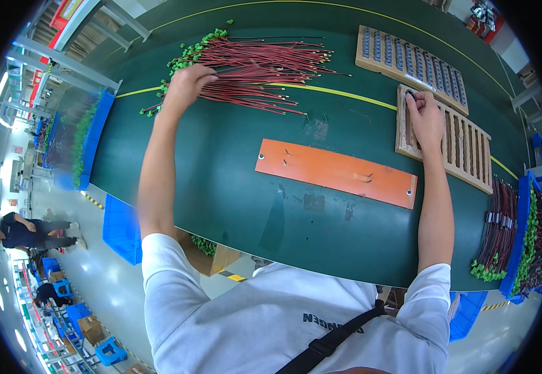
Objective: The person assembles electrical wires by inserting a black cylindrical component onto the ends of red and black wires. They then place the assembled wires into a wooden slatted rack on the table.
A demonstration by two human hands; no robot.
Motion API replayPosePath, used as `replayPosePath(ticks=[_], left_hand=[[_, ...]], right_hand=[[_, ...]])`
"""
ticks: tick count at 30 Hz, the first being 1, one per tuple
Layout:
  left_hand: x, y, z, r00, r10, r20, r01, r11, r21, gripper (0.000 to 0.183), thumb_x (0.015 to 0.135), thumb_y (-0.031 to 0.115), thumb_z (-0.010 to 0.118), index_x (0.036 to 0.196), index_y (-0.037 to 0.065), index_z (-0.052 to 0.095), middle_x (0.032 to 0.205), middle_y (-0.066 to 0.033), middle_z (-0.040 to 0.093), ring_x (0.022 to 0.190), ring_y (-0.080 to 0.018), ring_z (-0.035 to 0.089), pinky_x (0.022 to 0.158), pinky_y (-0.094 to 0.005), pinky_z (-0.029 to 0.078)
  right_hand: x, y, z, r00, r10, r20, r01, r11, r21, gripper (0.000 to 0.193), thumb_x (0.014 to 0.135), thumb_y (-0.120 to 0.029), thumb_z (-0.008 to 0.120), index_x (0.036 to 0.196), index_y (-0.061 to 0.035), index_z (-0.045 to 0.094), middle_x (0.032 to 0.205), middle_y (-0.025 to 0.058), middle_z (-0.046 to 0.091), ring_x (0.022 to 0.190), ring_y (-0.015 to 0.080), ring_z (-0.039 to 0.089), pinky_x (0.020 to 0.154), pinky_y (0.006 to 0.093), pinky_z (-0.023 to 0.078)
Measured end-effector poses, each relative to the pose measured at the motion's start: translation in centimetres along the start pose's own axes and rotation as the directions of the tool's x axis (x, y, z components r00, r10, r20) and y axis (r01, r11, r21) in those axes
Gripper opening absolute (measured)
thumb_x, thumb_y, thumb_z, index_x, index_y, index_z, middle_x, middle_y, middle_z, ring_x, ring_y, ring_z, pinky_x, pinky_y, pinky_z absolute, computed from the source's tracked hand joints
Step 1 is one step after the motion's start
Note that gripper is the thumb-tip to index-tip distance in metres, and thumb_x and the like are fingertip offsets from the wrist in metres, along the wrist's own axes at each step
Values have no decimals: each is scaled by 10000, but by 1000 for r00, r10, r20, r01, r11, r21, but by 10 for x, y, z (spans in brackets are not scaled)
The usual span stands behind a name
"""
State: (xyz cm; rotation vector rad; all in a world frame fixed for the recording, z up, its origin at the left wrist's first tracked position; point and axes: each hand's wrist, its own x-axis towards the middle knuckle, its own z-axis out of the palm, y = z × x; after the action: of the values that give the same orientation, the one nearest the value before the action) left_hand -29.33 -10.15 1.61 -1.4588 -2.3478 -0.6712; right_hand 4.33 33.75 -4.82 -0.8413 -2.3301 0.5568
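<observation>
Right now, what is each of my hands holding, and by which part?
Left hand pinches red wires near their green-connector ends. Right hand pinches a small dark part at the wooden tray.

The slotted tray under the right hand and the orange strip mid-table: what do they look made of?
The slotted tray looks like moulded pulp or cardboard: matte beige, soft-edged ribs. The orange strip seems a rigid plastic or laminate sheet: flat, uniform colour, slight sheen, a fastener at its corner. Neither is certain.
</observation>
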Motion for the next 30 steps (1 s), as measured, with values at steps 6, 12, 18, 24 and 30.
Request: replayPosePath(ticks=[6, 12, 18, 24, 30], left_hand=[[22, -18, -47, 910, -312, -274, 254, 940, -226, 157, 923, 109, 727, 993, -27, 759, 808, -95, 754, 717, -139, 732, 676, -275, 569], [36, -25, -58, 907, -421, -2, 410, 883, -229, 197, 909, 131, 758, 1013, -36, 765, 819, -77, 761, 742, -124, 745, 714, -242, 580], [33, -36, -68, 863, -348, -367, 277, 932, -232, 201, 975, 109, 685, 1109, -29, 744, 920, -83, 764, 775, -120, 728, 751, -256, 584], [36, -13, -93, 642, -141, -753, 143, 988, -64, 209, 1001, 112, 633, 1108, -17, 757, 987, -87, 775, 905, -135, 720, 847, -276, 542], [28, 50, -113, 605, -183, -775, 23, 977, -212, 169, 1000, 115, 635, 1019, -6, 752, 911, -80, 751, 817, -118, 674, 787, -282, 522]], right_hand=[[-2, -5, -2, 1000, 10, 0, -10, 1000, 9, 341, 956, -382, 679, 1063, -59, 663, 828, 94, 716, 775, 308, 693, 704, 435, 528], [-1, -2, -5, 999, 40, 14, -39, 999, -14, 342, 953, -381, 681, 1063, -58, 664, 827, 98, 715, 772, 316, 691, 704, 438, 529], [-1, -1, -2, 1000, 16, 14, -17, 1000, 24, 337, 952, -382, 680, 1061, -64, 664, 815, 96, 713, 773, 311, 691, 706, 437, 529], [-2, -2, -2, 998, 60, 31, -60, 998, -5, 335, 956, -384, 673, 1059, -65, 666, 829, 90, 717, 779, 305, 695, 714, 435, 530], [0, -2, 3, 999, 29, 33, -29, 1000, 12, 356, 956, -408, 670, 1082, -74, 666, 861, 104, 723, 818, 300, 698, 746, 437, 533]])
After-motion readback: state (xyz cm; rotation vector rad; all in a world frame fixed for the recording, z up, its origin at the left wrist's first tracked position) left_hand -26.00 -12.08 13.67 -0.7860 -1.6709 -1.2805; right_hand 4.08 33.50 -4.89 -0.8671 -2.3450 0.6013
